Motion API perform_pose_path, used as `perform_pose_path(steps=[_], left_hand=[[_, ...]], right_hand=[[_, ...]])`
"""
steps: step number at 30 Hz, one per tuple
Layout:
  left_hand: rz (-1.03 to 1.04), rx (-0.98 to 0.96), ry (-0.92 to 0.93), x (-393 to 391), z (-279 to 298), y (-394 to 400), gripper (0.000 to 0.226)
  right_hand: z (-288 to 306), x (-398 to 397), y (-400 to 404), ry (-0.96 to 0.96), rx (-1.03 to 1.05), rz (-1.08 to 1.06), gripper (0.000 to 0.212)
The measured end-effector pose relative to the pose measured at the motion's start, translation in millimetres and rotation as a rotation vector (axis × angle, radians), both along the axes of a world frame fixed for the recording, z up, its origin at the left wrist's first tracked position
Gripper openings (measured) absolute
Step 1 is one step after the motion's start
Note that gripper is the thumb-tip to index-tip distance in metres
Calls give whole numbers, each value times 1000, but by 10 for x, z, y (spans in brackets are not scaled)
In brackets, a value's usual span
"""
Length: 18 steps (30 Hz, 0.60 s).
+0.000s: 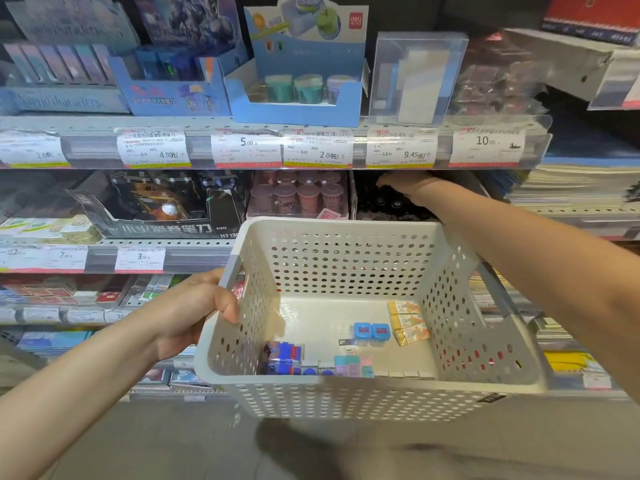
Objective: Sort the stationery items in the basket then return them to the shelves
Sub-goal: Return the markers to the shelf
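My left hand grips the left rim of a white perforated basket held in front of the shelves. On the basket floor lie two blue sharpeners, yellow eraser packs, a blue-red box and pastel erasers. My right hand reaches over the basket into the second shelf, above a dark tray of black items. Its fingers point down into the shadow; whether they hold anything is hidden.
Shelves with price tags run across the view. Boxes of sharpeners sit on the top shelf; pink round containers stand left of my right hand. Stacked notebooks fill the right side. Grey floor lies below.
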<state>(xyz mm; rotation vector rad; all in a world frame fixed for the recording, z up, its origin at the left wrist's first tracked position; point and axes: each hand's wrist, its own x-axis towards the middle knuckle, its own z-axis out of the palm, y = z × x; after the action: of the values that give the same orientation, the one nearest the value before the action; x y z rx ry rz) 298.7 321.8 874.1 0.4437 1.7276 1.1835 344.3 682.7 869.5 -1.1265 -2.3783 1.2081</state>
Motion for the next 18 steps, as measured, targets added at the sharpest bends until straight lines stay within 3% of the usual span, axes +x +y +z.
perform_pose_path(steps=[5, 18], left_hand=[[5, -22, 5, 12, 15, -5, 68], [37, -42, 0, -15, 28, -29, 65]], right_hand=[[-95, -78, 35, -192, 307, 30, 41], [-205, -168, 67, -329, 395, 79, 36]])
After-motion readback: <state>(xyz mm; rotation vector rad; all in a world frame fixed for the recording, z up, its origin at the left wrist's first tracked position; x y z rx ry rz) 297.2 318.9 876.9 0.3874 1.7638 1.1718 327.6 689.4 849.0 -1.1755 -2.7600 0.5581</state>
